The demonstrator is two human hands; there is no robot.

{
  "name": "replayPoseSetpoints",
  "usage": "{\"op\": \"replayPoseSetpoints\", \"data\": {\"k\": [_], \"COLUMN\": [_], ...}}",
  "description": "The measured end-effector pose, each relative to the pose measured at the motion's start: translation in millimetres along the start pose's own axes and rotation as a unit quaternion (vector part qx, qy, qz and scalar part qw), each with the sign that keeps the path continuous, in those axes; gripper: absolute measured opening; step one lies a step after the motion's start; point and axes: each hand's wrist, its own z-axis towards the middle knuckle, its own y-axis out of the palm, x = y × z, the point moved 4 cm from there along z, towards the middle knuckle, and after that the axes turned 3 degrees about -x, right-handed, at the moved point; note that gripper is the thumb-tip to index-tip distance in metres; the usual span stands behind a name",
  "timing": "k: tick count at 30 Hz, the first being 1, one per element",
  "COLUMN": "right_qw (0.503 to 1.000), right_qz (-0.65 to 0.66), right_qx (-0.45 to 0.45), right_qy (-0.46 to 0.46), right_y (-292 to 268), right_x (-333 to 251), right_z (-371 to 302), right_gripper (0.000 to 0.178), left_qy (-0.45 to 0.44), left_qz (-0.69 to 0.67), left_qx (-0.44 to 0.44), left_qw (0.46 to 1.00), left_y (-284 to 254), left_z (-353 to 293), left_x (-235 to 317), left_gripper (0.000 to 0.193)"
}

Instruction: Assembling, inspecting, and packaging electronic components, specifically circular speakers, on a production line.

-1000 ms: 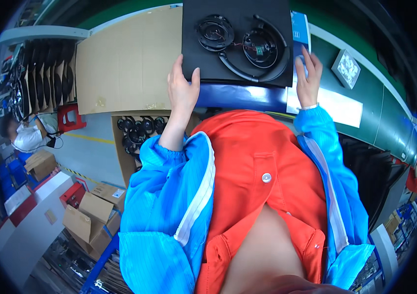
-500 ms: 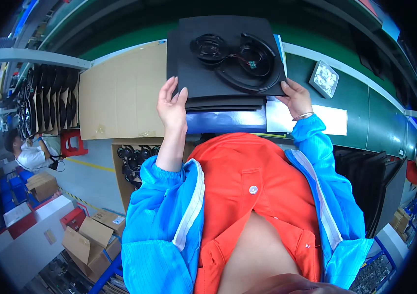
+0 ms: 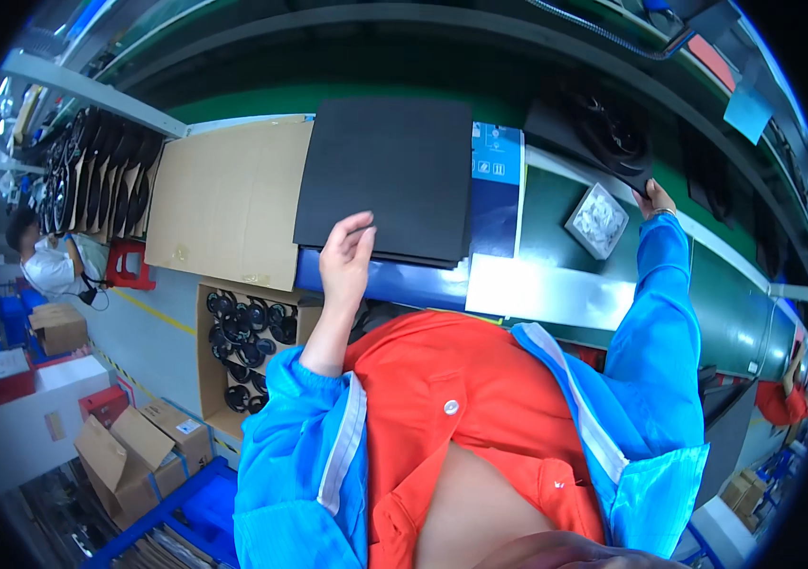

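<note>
My left hand (image 3: 347,258) hovers over the front edge of a stack of black sheets (image 3: 385,175), its fingers loosely curved and apart with nothing in them. At the upper right my right hand (image 3: 655,198) grips the near right corner of another black sheet (image 3: 556,126). On that sheet lie black rounded parts (image 3: 617,133) like headphone pieces, dim in the shadow under the shelf. The stacked sheets rest on a blue printed box (image 3: 499,204).
A brown cardboard sheet (image 3: 228,204) lies left of the stack. A small tray of white pieces (image 3: 597,221) and a white sheet (image 3: 551,289) are on the green bench (image 3: 736,303). Below left stands a carton of black round parts (image 3: 247,332). Another person (image 3: 57,270) is far left.
The sheet with the black parts has moved from in front of me to the far right in my right hand. My left hand has let go of it, and the stack beneath shows.
</note>
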Motion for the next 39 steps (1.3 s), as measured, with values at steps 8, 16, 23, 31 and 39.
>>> {"op": "replayPoseSetpoints", "data": {"k": [8,16,23,31,39], "right_qw": [0.499,0.973,0.936,0.882,0.842], "right_qz": [-0.843,-0.122,-0.048,-0.11,-0.233], "right_qx": [0.007,-0.173,-0.347,-0.457,-0.485], "right_qy": [-0.2,-0.094,-0.044,0.015,0.048], "right_y": [46.6,33.2,104.4,171.9,267.7], "right_x": [-28.1,-33.5,10.7,76.6,142.5], "right_z": [65.0,102.5,-100.0,-253.7,-374.1], "right_gripper": [0.045,0.042,0.038,0.026,0.023], "left_qy": [-0.044,-0.039,-0.114,-0.29,-0.257], "left_qz": [0.011,0.071,0.059,-0.238,-0.23], "left_qx": [0.098,0.173,0.477,0.434,0.445], "left_qw": [0.994,0.982,0.869,0.82,0.827], "left_y": [-11.4,-52.4,-173.7,-241.9,-256.9], "left_z": [-44.2,-31.7,-37.1,-1.7,3.8], "left_x": [-12.9,-9.1,-57.6,-154.7,-155.3], "left_gripper": [0.018,0.029,0.041,0.029,0.034]}}
